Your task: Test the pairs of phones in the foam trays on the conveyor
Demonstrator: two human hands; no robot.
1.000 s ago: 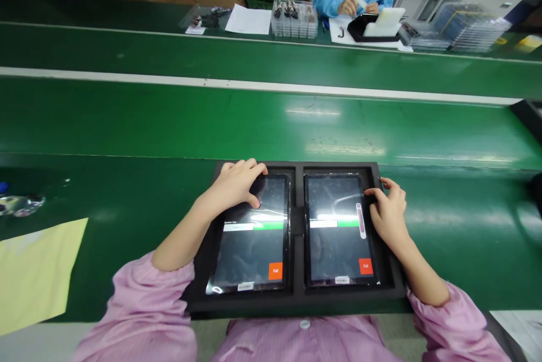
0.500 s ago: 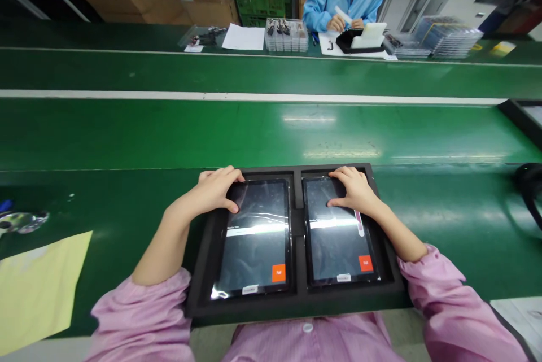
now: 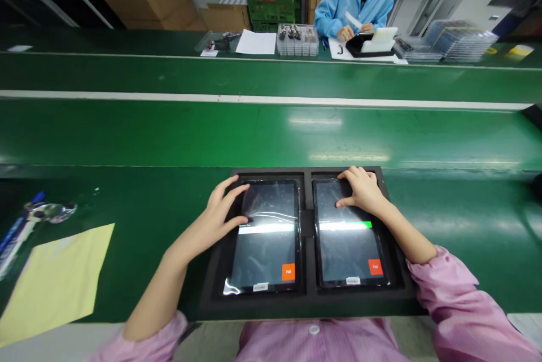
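Note:
Two tablets lie side by side in the recesses of a black foam tray (image 3: 309,294) at the bench's front edge. Both screens are lit, each with an orange-red "Fail" square near its lower right corner. At the upper left edge of the left tablet (image 3: 266,254) is my left hand (image 3: 220,212), fingers spread, thumb and fingertips over the screen's side. My right hand (image 3: 359,192) rests over the top of the right tablet (image 3: 349,254), thumb and fingers apart on the glass. A green bar shows on the right screen. Neither hand grasps anything.
Left of the tray lie a yellow sheet (image 3: 63,277), a pen (image 3: 17,232) and a shiny clear-wrapped item (image 3: 53,212). Across the green bench (image 3: 190,130), a person in blue (image 3: 339,0) works beside a parts box (image 3: 297,40) and stacked clear trays (image 3: 459,40).
My left hand has shifted lower along the left tablet's edge, its fingers opening wider. On the right tablet a pink vertical bar is gone and a green horizontal bar appears. The view has swung slightly left.

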